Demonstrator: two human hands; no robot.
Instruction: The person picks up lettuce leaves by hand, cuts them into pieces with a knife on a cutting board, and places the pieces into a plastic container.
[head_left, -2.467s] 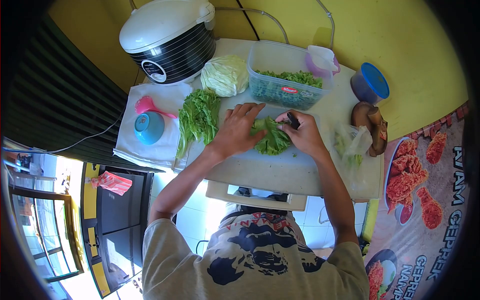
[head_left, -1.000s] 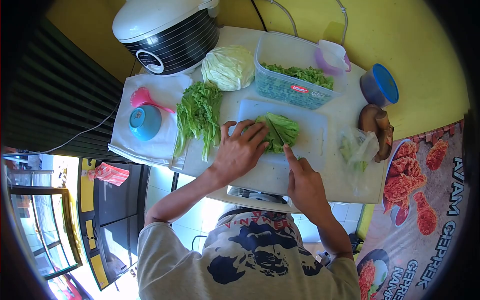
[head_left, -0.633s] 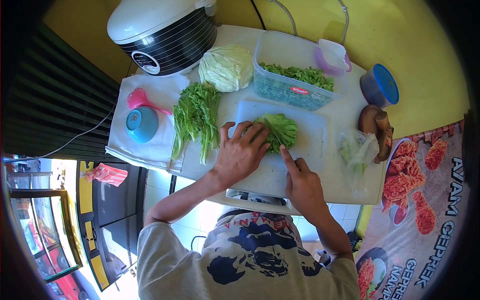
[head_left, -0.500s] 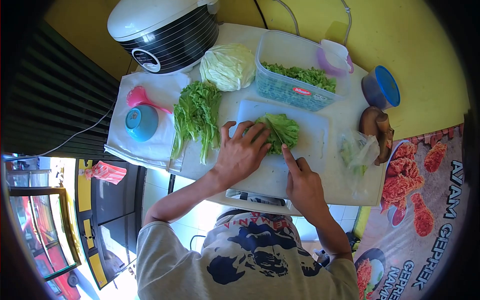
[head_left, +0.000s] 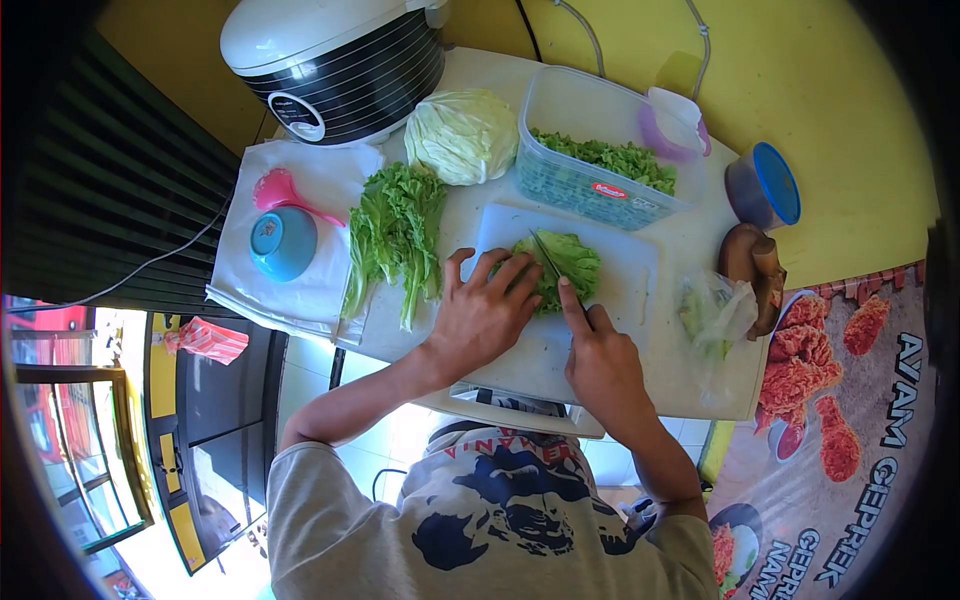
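On a white cutting board (head_left: 628, 297) lies a small pile of green lettuce leaves (head_left: 578, 264). My left hand (head_left: 483, 312) bends its fingers over the pile's left side and presses it against the board. A knife (head_left: 547, 256) is in my right hand (head_left: 606, 368), its index finger stretched along the top toward the blade. The blade lies over the leaves, just right of my left fingertips, its tip pointing away from me. Part of the lettuce is hidden beneath the left fingers, and the knife handle is mostly covered by my right hand.
Behind the board are a clear container (head_left: 560, 185) of cut lettuce and a cabbage (head_left: 462, 137). To the left are a lettuce bunch (head_left: 398, 225), a blue bowl (head_left: 283, 245), a pink scoop (head_left: 285, 190) and a rice cooker (head_left: 350, 80). A plastic bag (head_left: 722, 305) and blue-lidded tub (head_left: 765, 185) stand right.
The knife blade now shows clearly over the leaves, with its tip raised into view. My right hand has shifted slightly, while my left hand keeps nearly the same hold.
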